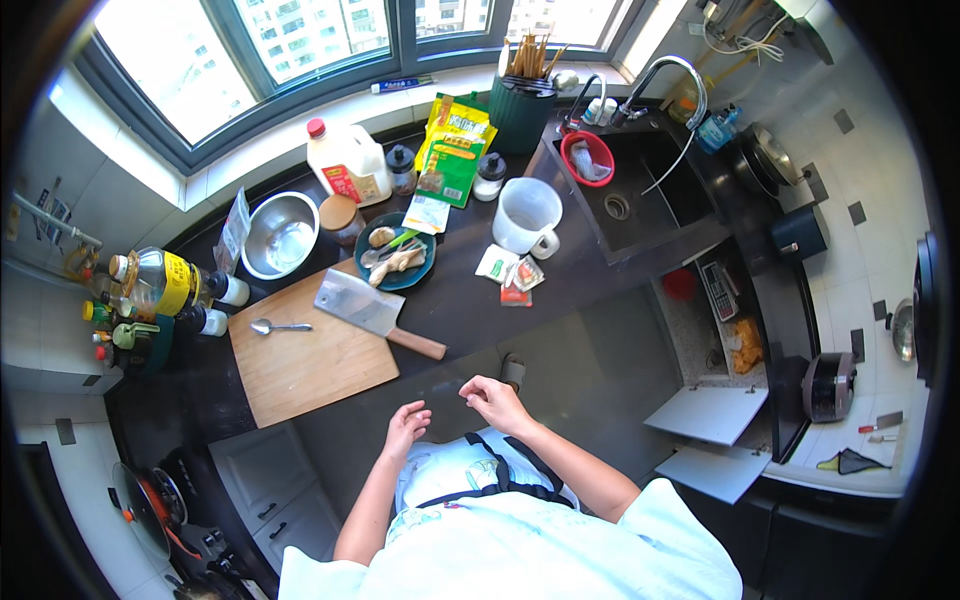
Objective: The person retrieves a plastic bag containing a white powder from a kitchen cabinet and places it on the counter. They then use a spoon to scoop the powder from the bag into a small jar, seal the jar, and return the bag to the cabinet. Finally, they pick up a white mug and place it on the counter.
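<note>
Before my body, off the counter's edge, my left hand [409,429] hovers with bent fingers apart and nothing in it. To its right is my right hand [491,401], fingers curled, with no object visible in it. Beyond them a wooden cutting board [315,367] lies on the dark counter. A cleaver [360,301] rests across its right part, its wooden handle pointing toward my hands. On the board's left part lies a metal spoon [280,327]. Behind the cleaver, a dark teal plate [415,276] holds ginger, a green piece and a spoon.
A steel bowl [280,235], a white jug [527,217], small packets [499,264], seasoning bags [454,161] and a large plastic jug [349,165] stand or lie behind. A sink [637,195] with a red basin [587,158] is at right. Cabinet doors [709,414] hang open.
</note>
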The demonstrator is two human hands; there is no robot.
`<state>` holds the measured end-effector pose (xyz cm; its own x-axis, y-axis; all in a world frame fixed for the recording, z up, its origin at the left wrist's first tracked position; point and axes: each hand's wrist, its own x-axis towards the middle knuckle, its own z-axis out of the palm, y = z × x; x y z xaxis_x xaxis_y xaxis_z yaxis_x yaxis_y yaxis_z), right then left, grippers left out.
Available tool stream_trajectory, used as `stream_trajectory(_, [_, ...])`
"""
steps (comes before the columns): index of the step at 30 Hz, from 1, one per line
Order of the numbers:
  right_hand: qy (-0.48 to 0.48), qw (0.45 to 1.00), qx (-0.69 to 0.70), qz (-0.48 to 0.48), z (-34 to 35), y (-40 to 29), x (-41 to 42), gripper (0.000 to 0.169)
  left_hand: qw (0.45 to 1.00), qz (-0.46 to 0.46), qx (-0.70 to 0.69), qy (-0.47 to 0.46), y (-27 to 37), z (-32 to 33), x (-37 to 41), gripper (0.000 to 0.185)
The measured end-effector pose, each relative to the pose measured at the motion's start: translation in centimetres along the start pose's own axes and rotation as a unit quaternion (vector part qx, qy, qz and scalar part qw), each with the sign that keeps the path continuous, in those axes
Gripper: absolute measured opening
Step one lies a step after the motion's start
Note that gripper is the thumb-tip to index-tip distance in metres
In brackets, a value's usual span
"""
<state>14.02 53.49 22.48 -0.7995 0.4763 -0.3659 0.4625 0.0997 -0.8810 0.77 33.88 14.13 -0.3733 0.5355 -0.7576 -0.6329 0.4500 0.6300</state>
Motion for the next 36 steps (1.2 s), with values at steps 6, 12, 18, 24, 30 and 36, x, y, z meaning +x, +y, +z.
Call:
stream_trajectory(6, [0.016, 0.998, -0.007, -0.058, -10.3, 3.6, 2.2, 0.012, 0.995, 0.086, 0.032, 0.032, 9.2, 11.4, 3.5, 0.032])
stream_trajectory(12, [0.019, 0.999, 0.033, 0.002, -19.6, 6.1, 4.2, 0.015, 0.992, 0.117, 0.016, 0.049, 12.2, 19.7, 5.9, 0.035])
stream_trajectory(18, [0.130, 0.987, 0.081, -0.040, -22.7, 4.9, 10.1, 0.051, 0.991, 0.066, 0.044, 0.111, 11.0, 21.6, 7.5, 0.043])
stream_trajectory(24, [0.136, 0.986, 0.097, -0.023, -22.3, 5.5, 16.8, 0.051, 0.989, 0.065, 0.063, 0.118, 12.2, 21.6, 10.0, 0.048])
stream_trajectory(30, [0.137, 0.986, 0.082, -0.048, -21.2, 7.9, 19.1, 0.037, 0.978, 0.135, 0.086, 0.136, 14.8, 22.0, 12.4, 0.046])
stream_trajectory(36, [0.099, 0.980, 0.172, 0.019, -22.4, 5.7, 18.6, 0.032, 0.978, 0.137, 0.120, 0.099, 16.7, 23.4, 13.2, 0.043])
